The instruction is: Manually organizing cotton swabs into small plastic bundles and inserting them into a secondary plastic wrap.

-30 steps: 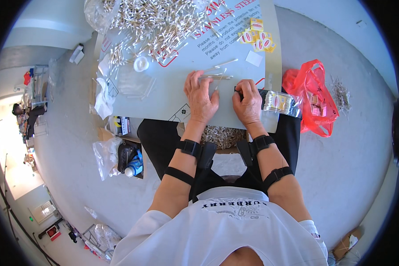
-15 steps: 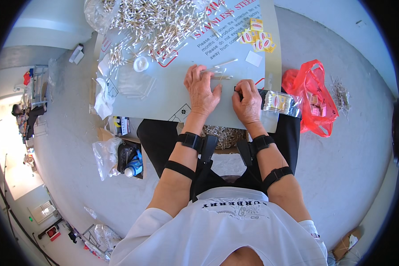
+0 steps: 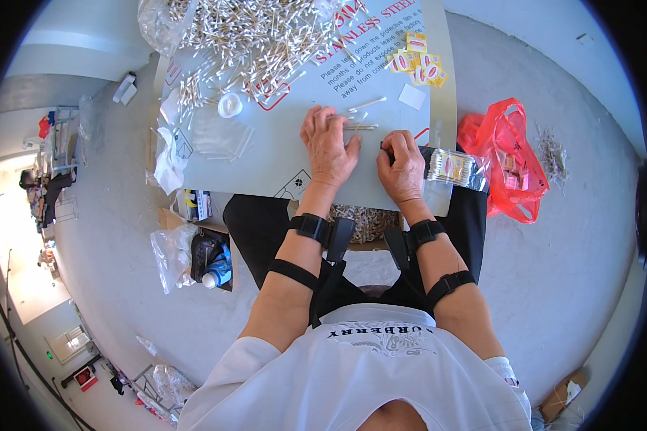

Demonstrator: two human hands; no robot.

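On the sheet-covered table my left hand (image 3: 328,147) rests palm down, its fingers bent and the thumb held apart. A few loose cotton swabs (image 3: 363,127) lie by its fingertips, some partly hidden beneath them. My right hand (image 3: 401,169) is closed, fingers curled down. A dark edge shows at its fingertips, and what they grip is mostly hidden. Just right of that hand lies a clear bag of cotton swabs (image 3: 451,167) with a yellow card inside, on something black. A large heap of cotton swabs (image 3: 244,39) covers the far left.
Yellow cards (image 3: 425,68) and a white square card (image 3: 412,96) lie at the far right. Near the left edge are a round white container (image 3: 229,105), clear bags (image 3: 223,138) and white tissue (image 3: 168,161). A red plastic bag (image 3: 514,161) stands right of the table; a box of swabs (image 3: 364,221) sits below its front edge.
Almost nothing differs. My left fingers have shifted very slightly over the loose swabs; my right hand stays in place.
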